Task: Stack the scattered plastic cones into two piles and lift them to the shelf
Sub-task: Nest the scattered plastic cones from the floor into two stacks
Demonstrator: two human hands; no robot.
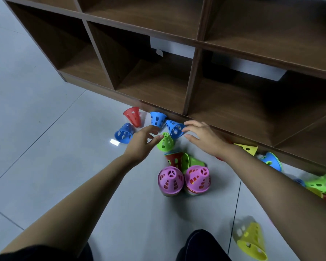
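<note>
While both bare arms stretch toward twelve o'clock, left hand: fingers loosely curled and apart; thumb tip just reaches the narrow top of the green cone; nothing is pinched between thumb and forefinger.
Right hand: fingers straight and spread wide; fingertips touch the wide rim of the tilted blue cone; nothing held.
Green cone: upright on the floor, narrow end up, between the two hands; the tilted blue cone just beside it at one o'clock.
Piles: left pile and right pile stand side by side at six o'clock of the hands; each is topped by a pink cone.
Behind the piles: a dark red cone and a fallen green cone, just at twelve o'clock of them.
Around ten to twelve o'clock of the left hand: red cone; standing blue cone; fallen blue cone.
At three o'clock of the right hand: yellow cone, then a far blue cone.
At five o'clock of the piles: blurred yellow cone on its side.
Shelf: brown wooden compartments across twelve o'clock; its base runs just behind the cones.
</note>
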